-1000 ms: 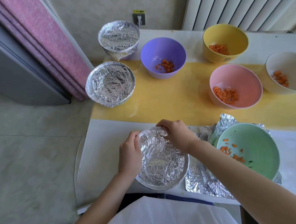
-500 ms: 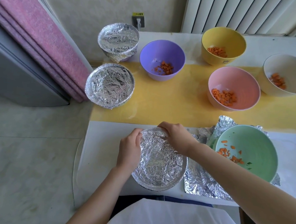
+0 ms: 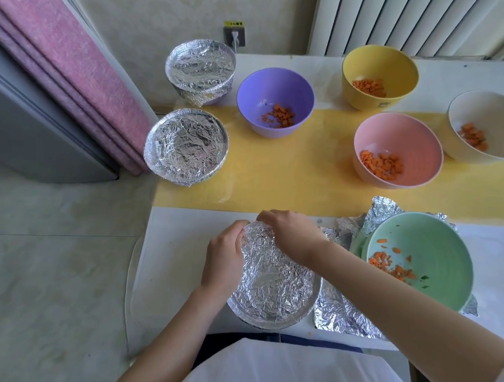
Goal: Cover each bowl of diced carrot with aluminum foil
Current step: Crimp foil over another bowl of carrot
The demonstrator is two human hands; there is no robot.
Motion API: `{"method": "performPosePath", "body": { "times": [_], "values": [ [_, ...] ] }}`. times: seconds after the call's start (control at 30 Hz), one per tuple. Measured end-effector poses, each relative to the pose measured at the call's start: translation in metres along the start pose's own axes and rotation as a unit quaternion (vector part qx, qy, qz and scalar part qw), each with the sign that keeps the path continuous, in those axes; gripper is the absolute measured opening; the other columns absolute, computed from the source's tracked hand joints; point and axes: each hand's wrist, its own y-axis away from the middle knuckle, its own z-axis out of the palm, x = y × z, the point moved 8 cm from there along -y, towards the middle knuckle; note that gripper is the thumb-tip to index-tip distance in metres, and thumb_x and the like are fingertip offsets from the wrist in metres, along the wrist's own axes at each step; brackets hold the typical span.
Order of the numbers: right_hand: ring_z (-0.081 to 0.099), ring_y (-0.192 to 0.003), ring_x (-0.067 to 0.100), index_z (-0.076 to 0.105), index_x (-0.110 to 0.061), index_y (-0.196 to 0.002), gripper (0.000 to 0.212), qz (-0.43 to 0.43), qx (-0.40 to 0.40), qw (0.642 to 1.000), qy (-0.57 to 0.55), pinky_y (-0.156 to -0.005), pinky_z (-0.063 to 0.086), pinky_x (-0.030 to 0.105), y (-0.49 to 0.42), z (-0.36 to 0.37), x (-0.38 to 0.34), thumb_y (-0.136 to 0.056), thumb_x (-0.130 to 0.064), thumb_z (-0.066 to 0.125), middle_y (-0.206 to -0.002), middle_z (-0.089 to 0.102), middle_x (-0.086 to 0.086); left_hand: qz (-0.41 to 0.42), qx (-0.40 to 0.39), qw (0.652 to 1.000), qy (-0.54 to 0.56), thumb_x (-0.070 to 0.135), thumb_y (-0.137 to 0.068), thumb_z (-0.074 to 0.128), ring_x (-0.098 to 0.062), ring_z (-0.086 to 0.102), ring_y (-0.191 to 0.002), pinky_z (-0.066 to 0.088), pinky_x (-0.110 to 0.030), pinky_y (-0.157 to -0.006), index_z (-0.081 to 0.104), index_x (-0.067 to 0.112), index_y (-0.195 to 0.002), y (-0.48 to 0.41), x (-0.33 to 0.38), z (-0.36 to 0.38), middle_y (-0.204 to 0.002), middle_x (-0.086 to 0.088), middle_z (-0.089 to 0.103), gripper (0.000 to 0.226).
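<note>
1. Outstanding: four open bowls (image 3: 275, 100) (image 3: 378, 101) (image 3: 405, 138) (image 3: 500, 120) on or beside the yellow runner (image 3: 308, 172); green bowl (image 3: 431, 250) in front.
2. Complete: two foiled bowls (image 3: 200, 67) (image 3: 186, 145), runner's left end.
3. Under way: third bowl (image 3: 275, 283), in front; left hand (image 3: 223, 256), right hand (image 3: 292, 235), fingers curled, pinching its foil.

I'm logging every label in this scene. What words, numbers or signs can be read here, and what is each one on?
Yellow sticker above the wall socket: dark characters, too small and blurred to read.
Yellow bowl: a small dark mark on its outer side, too small to tell whether it is text.
Nothing else shows any writing.
</note>
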Motion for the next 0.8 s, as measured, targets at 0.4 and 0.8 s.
{"method": "performPosePath", "body": {
  "times": [0.4, 0.8],
  "values": [
    [0.065, -0.084, 0.026, 0.058, -0.011, -0.122, 0.039, 0.064, 0.048, 0.989, -0.124, -0.074, 0.051, 0.031, 0.010, 0.000, 0.031, -0.092, 0.007, 0.039, -0.104, 0.069, 0.012, -0.046, 0.030, 0.998, -0.012, 0.007, -0.098, 0.036, -0.029, 0.056, -0.093, 0.039, -0.032, -0.077, 0.055, 0.009, -0.121, 0.015, -0.010, -0.004, -0.106, -0.011, 0.064, 0.029],
    [0.045, -0.050, 0.007, 0.061, -0.010, -0.118, 0.030, 0.051, 0.010, 0.976, -0.210, -0.050, 0.036, 0.014, 0.006, -0.002, 0.021, -0.101, -0.015, 0.037, -0.066, 0.052, -0.019, -0.002, 0.000, 1.000, -0.022, 0.000, -0.095, 0.042, -0.023, 0.062, -0.089, 0.034, -0.015, -0.067, 0.062, 0.006, -0.114, 0.002, -0.002, -0.005, -0.100, -0.010, 0.069, 0.028]
  ]
}}
